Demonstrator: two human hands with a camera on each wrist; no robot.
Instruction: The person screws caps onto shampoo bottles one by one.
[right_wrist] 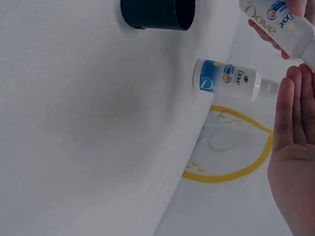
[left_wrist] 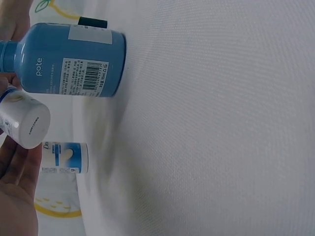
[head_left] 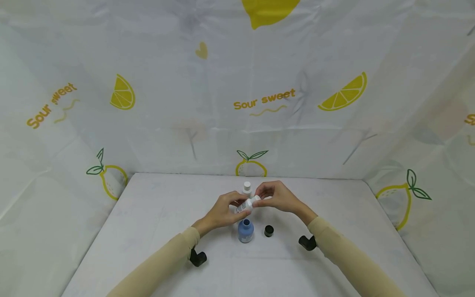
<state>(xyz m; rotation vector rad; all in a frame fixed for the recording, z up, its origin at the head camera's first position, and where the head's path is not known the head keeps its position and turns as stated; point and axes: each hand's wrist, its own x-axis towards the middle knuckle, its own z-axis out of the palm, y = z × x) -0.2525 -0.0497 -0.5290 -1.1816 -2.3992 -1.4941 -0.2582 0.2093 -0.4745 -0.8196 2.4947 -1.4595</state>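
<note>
My left hand (head_left: pixel 221 210) grips a small white Dove bottle (head_left: pixel 243 206), tilted with its top up to the right. At that top, the thumb and fingers of my right hand (head_left: pixel 279 197) pinch the white cap (head_left: pixel 256 199). In the right wrist view the held bottle's gold Dove lettering shows, and the cap is largely cut off by the frame's edge. Just in front of the hands, a blue bottle (head_left: pixel 245 233) stands upright with an uncapped neck. Its label with a barcode faces the left wrist camera.
Behind the hands stands a second white Dove bottle (head_left: pixel 247 188) with its cap on. A dark round cap (head_left: pixel 269 231) lies to the right of the blue bottle. The white-covered table (head_left: pixel 178 194) meets a lemon-printed curtain (head_left: pixel 208 140) at its back and sides.
</note>
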